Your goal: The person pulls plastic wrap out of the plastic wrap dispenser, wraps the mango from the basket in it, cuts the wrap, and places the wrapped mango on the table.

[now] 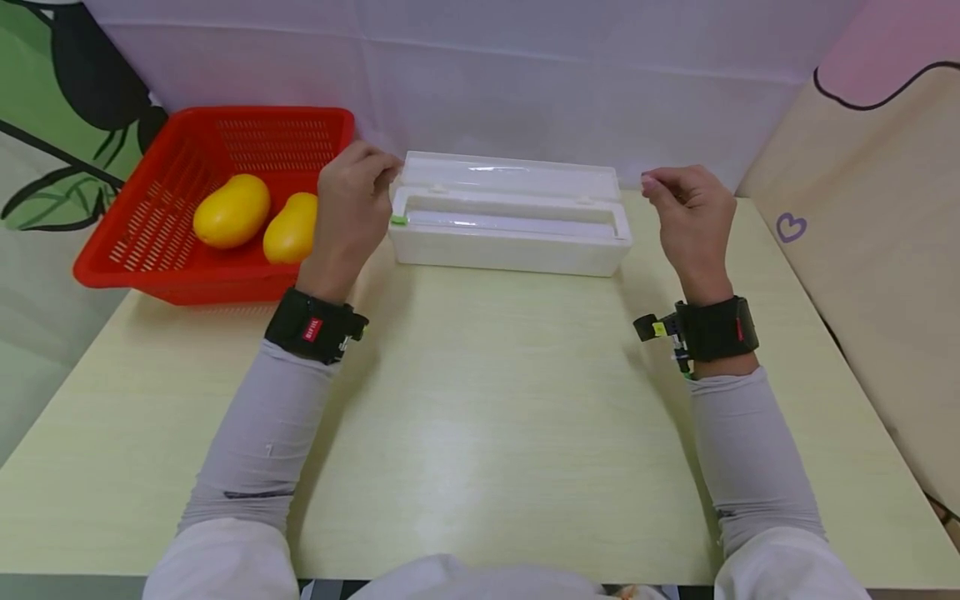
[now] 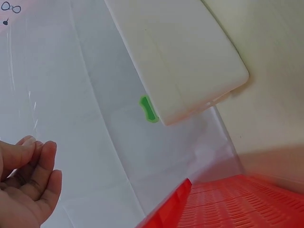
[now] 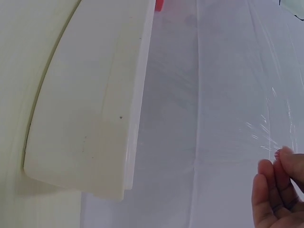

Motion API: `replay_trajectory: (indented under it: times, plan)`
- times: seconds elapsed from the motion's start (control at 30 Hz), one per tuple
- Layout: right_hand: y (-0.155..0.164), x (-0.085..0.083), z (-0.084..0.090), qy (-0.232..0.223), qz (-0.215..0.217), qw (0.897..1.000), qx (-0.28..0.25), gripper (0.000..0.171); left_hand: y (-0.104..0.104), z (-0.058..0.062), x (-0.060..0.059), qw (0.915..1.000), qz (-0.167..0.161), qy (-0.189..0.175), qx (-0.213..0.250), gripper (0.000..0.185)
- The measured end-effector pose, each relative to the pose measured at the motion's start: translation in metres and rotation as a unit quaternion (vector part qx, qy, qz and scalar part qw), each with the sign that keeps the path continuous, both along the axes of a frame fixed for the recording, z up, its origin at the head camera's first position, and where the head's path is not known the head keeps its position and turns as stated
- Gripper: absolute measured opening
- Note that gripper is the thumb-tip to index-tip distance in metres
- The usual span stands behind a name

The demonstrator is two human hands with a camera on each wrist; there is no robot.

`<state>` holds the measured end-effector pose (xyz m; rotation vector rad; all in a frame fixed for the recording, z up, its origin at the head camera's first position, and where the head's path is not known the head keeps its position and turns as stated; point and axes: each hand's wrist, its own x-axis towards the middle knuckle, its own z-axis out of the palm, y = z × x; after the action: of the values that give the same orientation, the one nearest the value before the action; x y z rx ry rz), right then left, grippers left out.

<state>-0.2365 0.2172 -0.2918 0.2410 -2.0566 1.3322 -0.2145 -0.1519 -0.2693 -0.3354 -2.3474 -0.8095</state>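
Observation:
A white cling film dispenser lies lengthwise at the back of the table, its lid raised. A green slide cutter sits at the left end of its rim. Beyond that end, my left hand pinches a corner of clear cling film between thumb and fingertips. Off the right end, my right hand is raised and pinches the film's other side. In the right wrist view, faint shiny creases in the cling film run toward the fingertips. The sheet is nearly invisible in the head view.
At the back left stands a red plastic basket with two yellow mangoes, one mango in full sight and the other mango partly behind my left hand. A pale cloth hangs behind the table; a beige panel borders the right.

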Motion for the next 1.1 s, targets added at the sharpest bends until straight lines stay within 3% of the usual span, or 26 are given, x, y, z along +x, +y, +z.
replay_trajectory:
  times: [0.4, 0.8, 1.1]
  plan:
    - [0.001, 0.005, 0.007, 0.003, 0.011, 1.000, -0.012, 0.017, 0.002, 0.007, 0.005, 0.9998, 0.003, 0.018, 0.005, 0.024]
    - [-0.008, 0.022, 0.025, 0.023, 0.013, 0.999, -0.037, 0.011, 0.005, 0.012, 0.010, 0.9991, 0.005, 0.040, 0.010, 0.023]
    - [0.005, 0.011, 0.017, 0.031, 0.016, 0.999, -0.037, 0.013, 0.009, 0.016, 0.013, 0.9980, -0.003, 0.058, 0.024, 0.021]
